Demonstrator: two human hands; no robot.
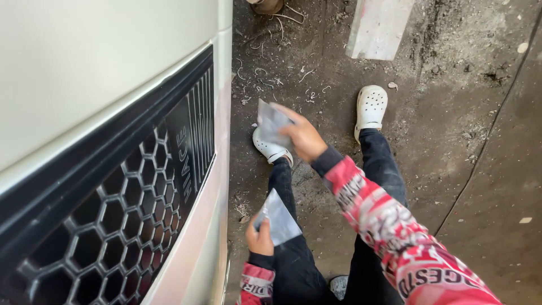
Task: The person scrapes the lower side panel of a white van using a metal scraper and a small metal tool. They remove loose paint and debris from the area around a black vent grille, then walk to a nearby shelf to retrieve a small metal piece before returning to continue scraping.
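Grey abrasive paper is in both hands: the left hand (pixel 259 240) pinches one folded sheet (pixel 278 219) low beside the cream vehicle panel (pixel 84 68), and the right hand (pixel 305 137) grips a second sheet (pixel 271 121) farther out, over the dirt floor (pixel 463 141). Both grips are closed on paper. The black honeycomb grille (pixel 113 226) lies just left of the left grip. This looks like readying sandpaper; bringing a sheet flat against the panel would need firm, even pressure.

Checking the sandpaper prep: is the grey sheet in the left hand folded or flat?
Folded, apparently: the grey sheet in the left hand shows a pointed triangular shape.
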